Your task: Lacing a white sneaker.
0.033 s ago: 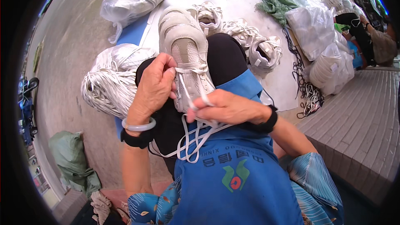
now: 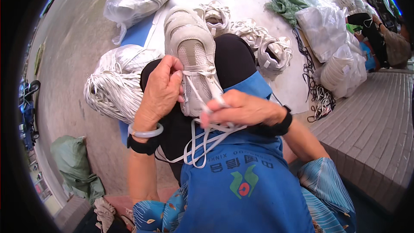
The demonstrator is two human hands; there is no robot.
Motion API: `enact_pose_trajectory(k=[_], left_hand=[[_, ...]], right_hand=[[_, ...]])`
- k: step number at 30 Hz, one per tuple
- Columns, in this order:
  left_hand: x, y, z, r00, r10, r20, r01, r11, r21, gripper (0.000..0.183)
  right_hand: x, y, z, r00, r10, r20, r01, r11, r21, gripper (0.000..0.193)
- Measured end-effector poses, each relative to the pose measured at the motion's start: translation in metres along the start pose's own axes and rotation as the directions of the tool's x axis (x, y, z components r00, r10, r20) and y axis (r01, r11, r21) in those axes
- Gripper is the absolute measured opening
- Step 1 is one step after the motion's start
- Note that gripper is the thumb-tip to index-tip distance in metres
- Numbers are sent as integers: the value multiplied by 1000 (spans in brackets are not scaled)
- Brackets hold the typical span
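Note:
A pale grey-white sneaker (image 2: 189, 56) rests on my lap with its toe pointing away from me. White shoelace (image 2: 194, 87) crosses its upper, and long loose ends fall in loops over my blue apron (image 2: 241, 159). At the shoe's left edge, my left hand (image 2: 161, 85) pinches the lace with thumb and forefinger by the first eyelets. My right hand (image 2: 241, 108), slightly blurred, is closed around lace strands just right of the shoe's heel end. Its fingers partly hide the strands.
A bundle of white laces (image 2: 113, 92) lies left of my knee. Several laced sneakers (image 2: 274, 56) sit on the white sheet (image 2: 297, 90) beyond my right knee. Plastic-wrapped stacks (image 2: 340, 69) stand at right, beside a grey slatted surface (image 2: 366, 116). Black laces (image 2: 308, 69) trail nearby.
My right hand has shifted a little to the right with the lace, drawing the strands along. My left hand and the sneaker stay nearly in place.

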State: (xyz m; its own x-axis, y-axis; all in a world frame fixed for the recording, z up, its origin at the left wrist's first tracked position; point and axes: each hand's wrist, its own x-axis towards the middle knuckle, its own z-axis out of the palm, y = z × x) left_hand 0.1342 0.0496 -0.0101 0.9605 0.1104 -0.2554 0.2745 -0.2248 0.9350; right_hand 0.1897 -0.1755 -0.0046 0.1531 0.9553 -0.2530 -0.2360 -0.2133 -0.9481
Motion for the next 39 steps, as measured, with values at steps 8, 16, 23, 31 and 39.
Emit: enact_pose_trajectory(k=[8,16,23,31,39], left_hand=[[16,-7,7,751,579,-319,-399,782,479,53],[76,-31,-2,831,546,-110,-322,632,705,71],[80,-35,8,859,494,-132,-262,648,715,70],[20,-6,1,763,483,-430,-333,864,379,45],[-53,19,18,975,-199,98,217,945,-245,35]], right_hand=[[-11,13,2,990,-49,-128,10,956,-293,24],[29,23,24,927,-255,-277,72,842,-534,22],[23,29,17,932,-193,-308,64,921,-384,27],[-1,5,35,959,-42,-279,-20,977,-213,28],[19,6,59,839,-543,36,330,455,-827,17]])
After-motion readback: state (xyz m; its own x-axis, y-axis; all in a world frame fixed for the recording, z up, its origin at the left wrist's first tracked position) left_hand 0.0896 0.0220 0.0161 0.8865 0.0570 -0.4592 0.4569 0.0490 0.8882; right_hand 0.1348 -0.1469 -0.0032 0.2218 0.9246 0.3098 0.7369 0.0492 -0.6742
